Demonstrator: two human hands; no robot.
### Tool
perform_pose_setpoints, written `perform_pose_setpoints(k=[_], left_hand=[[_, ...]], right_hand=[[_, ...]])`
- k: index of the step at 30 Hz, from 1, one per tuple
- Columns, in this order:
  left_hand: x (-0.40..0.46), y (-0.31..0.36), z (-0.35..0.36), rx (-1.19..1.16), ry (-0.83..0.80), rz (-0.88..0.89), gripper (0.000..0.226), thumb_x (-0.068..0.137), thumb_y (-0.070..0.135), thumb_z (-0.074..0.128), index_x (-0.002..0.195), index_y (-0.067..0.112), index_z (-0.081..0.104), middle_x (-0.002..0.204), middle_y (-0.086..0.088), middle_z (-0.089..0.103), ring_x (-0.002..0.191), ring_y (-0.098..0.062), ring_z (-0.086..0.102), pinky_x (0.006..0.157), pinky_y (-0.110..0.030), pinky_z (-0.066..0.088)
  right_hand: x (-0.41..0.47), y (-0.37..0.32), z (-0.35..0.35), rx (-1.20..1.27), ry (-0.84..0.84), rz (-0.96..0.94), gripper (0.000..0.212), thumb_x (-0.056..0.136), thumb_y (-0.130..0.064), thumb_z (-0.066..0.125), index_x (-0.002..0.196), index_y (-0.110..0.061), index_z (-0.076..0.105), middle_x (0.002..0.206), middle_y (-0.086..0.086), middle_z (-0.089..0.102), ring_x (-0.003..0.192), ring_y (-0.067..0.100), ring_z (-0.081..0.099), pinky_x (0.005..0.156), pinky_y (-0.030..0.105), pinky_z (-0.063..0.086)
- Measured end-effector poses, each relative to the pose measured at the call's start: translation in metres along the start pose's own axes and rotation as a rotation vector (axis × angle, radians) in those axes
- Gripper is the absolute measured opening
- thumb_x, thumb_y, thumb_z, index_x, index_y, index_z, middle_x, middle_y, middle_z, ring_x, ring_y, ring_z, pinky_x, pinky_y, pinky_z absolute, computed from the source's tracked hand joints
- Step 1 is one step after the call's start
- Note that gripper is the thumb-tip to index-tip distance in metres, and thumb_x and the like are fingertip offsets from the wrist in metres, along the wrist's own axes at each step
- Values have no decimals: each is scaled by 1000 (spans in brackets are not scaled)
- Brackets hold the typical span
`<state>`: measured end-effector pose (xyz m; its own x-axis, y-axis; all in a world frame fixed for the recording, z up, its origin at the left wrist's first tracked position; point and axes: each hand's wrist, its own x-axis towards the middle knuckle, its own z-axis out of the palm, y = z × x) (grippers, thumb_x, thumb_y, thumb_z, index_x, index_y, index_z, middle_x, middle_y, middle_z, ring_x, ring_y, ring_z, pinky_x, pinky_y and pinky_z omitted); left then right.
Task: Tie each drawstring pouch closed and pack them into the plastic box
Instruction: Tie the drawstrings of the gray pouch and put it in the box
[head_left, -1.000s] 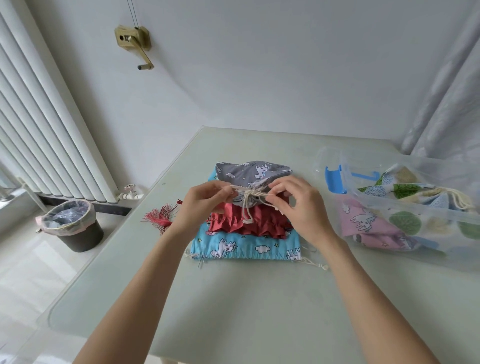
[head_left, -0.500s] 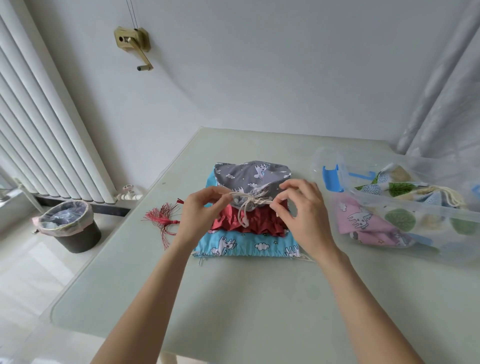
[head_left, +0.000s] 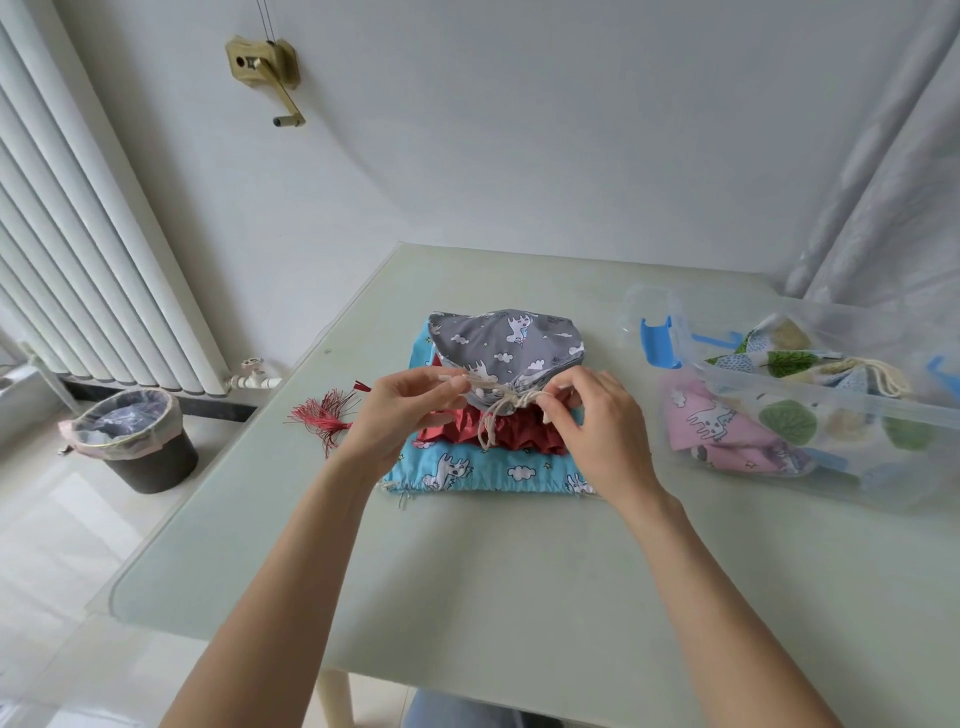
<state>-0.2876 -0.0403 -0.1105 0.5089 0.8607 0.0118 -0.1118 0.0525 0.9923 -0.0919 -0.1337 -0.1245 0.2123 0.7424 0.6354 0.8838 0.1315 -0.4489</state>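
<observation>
Left hand (head_left: 400, 415): centre frame, I see thumb and fingers pinched on one end of the cord (head_left: 501, 405), pulling it out to the left.
Right hand (head_left: 597, 431): just right of centre, fingertips curled and nipping the other end of the cord at the knot.
Cord: cream, crossed into a knot at the gathered neck of the grey pouch (head_left: 506, 345), one loose tail hanging down over the red pouch (head_left: 498, 434).
Grey pouch: centre frame, top of the stack, neck cinched and facing me, cat and cloud print.
Red pouch: under the grey one, ruffled edge showing below the knot.
Blue pouch (head_left: 488, 470): bottom of the stack, flat on the surface (head_left: 519, 597), its edge nearest me.
Box (head_left: 831, 415): clear plastic, right of frame, well apart from the stack; I make out a pink pouch (head_left: 722, 431) and a green-leaf pouch (head_left: 779, 364) inside.
Tassel (head_left: 324, 418): red, on the surface just left of my left hand.
Bin (head_left: 135, 441): on the floor, lower left of frame.
</observation>
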Motion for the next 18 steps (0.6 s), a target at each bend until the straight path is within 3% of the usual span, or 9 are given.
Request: perform_pose_setpoints(k=[2, 6, 10, 15, 18], left_hand=[[-1, 0, 6, 44, 29, 27, 18, 77, 23, 69, 90, 10, 69, 76, -1, 69, 68, -9, 63, 62, -18, 53], [-2, -1, 18, 175, 97, 88, 25, 80, 21, 72, 104, 16, 68, 81, 4, 69, 72, -7, 65, 66, -24, 57], [-3, -4, 27, 200, 169, 178, 18, 84, 19, 68, 101, 12, 69, 74, 4, 68, 66, -7, 65, 63, -27, 58], [-11, -5, 37, 84, 134, 114, 28, 95, 7, 41, 112, 12, 63, 99, -7, 69, 78, -18, 69, 73, -30, 58], [-16, -11, 40, 127, 141, 118, 22, 94, 15, 50, 112, 15, 63, 100, -8, 70, 84, -20, 70, 74, -28, 57]], right_hand=[[0, -1, 1, 3, -7, -13, 8, 85, -24, 66, 85, -18, 60, 77, -11, 65, 75, 11, 50, 65, 23, 38], [-1, 0, 0, -8, -3, -18, 8, 85, -24, 66, 84, -19, 60, 77, -11, 65, 74, 8, 47, 63, 21, 36], [-4, 2, -2, -10, -3, -14, 8, 85, -25, 66, 83, -20, 60, 77, -12, 64, 73, 9, 48, 63, 20, 35], [-7, 3, -2, -14, -5, -4, 9, 85, -26, 66, 83, -20, 59, 77, -12, 64, 74, 9, 48, 62, 22, 37], [-8, 2, -3, -12, -3, -2, 9, 85, -25, 66, 83, -19, 60, 78, -12, 64, 75, 11, 50, 62, 25, 40]])
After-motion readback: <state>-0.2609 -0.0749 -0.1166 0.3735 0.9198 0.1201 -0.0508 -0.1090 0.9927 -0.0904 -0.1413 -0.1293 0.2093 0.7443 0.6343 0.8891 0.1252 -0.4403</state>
